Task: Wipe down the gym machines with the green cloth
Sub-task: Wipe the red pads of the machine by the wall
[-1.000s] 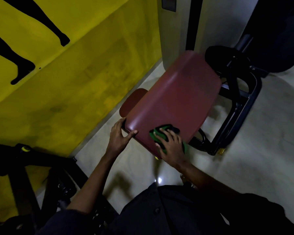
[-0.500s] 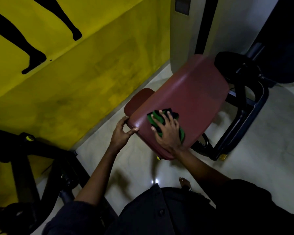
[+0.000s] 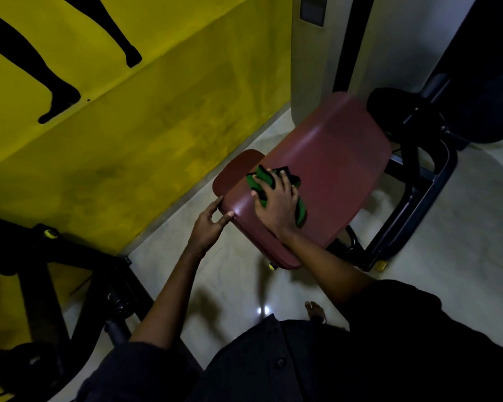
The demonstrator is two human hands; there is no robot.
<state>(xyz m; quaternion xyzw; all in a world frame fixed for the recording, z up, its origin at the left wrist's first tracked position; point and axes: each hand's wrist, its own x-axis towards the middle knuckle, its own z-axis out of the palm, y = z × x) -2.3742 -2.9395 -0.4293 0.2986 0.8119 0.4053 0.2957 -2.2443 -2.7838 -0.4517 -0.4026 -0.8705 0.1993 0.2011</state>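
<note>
Cloth [image 3: 259, 179]: green with black trim, bunched, lying on the seat pad near its left front corner.
Seat pad [image 3: 331, 169]: maroon, glossy, rounded corners.
Frame [image 3: 418, 204]: black tubing, beneath the pad, standing on the floor.

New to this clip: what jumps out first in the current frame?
The bright yellow wall fills the upper left, with black leg silhouettes painted on it. At centre, the right hand presses a green cloth onto a red seat pad, while the left hand holds the pad's near corner.
</note>
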